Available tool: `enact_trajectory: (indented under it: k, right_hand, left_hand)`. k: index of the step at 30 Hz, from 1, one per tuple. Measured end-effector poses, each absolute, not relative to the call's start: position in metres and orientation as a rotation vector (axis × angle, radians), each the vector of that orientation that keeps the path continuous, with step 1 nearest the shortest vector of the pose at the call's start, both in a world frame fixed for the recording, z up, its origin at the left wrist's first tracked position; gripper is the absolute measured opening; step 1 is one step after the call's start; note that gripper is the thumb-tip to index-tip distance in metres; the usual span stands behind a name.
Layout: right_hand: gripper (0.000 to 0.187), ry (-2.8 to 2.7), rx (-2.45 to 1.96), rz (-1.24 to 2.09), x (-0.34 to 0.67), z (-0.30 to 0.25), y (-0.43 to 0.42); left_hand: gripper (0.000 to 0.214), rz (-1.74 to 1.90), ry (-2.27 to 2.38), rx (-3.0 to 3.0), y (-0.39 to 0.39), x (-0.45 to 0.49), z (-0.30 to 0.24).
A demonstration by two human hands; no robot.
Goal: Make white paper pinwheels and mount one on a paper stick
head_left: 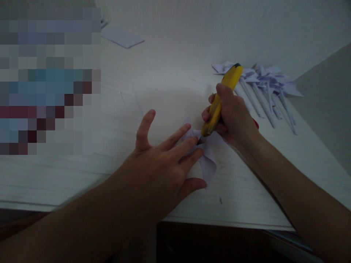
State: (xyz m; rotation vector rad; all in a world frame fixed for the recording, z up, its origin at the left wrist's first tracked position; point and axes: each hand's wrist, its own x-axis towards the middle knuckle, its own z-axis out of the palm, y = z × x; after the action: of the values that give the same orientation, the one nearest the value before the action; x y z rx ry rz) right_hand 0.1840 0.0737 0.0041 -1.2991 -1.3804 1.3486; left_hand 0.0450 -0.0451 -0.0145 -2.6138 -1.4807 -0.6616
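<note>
In the head view, the paper (209, 166) lies on the table (90, 179), close to the near edge and right of its middle. The left hand (167, 166) is open and flat, fingers spread over the paper, gripping nothing. The right hand (236, 113) is closed round the yellow knife (216, 109), whose long axis slants from the far right down to the near left. Its blade (202, 140) points at the paper, just beside the left fingertips; whether it has pierced the sheet I cannot tell. From the right hand, the paper lies leftward and nearer the near edge; the left hand is closer, touching it. Rolls (260, 100) lie toward the far right corner
</note>
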Motion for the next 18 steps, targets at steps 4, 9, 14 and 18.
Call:
enact_trajectory:
  k: [4, 9, 14, 18]
  right_hand:
    - [0.034, -1.395, -1.246, 1.330, 0.1855, 0.0000, 0.0756]
    - [0.035, -1.383, -1.219, 1.329, 0.1860, -0.0026, 0.0764]
    - [0.036, -1.371, -1.210, 1.316, 0.1855, -0.0031, 0.0771]
    - [0.036, -1.364, -1.219, 1.319, 0.1848, -0.0026, 0.0770]
  left_hand:
    - [0.033, -0.662, -1.471, -2.619, -0.0443, 0.0444, -0.0158]
    - [0.033, -0.674, -1.450, -2.633, -0.0435, 0.0439, -0.0167]
    - [0.032, -0.653, -1.461, -2.638, -0.0450, 0.0448, -0.0151]
    - [0.034, -0.660, -1.460, -2.638, -0.0444, 0.0441, -0.0173]
